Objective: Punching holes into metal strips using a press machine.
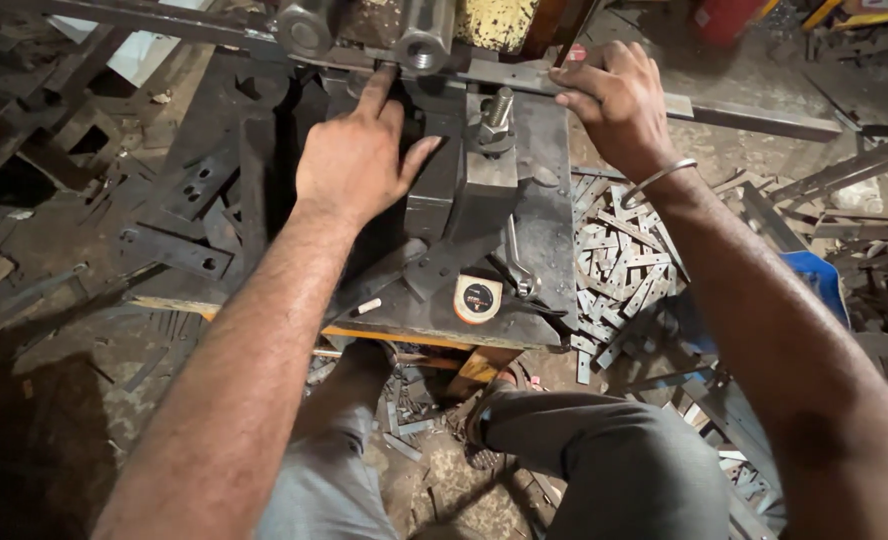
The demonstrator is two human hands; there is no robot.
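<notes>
Left hand (356,150) lies flat, released, on the dark steel press block (434,195), forefinger up. Right of block, right hand (614,100) grasps the long flat steel bar (754,118). Round tape measure (477,298) below block.

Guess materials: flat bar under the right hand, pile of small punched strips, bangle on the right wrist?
Flat bar: likely mild steel, dull grey, unpainted, with rusty patches. Punched strips: likely the same bare steel, lighter grey, cut ends, holes. Bangle: some polished silvery metal, bright glint; alloy unclear.
</notes>
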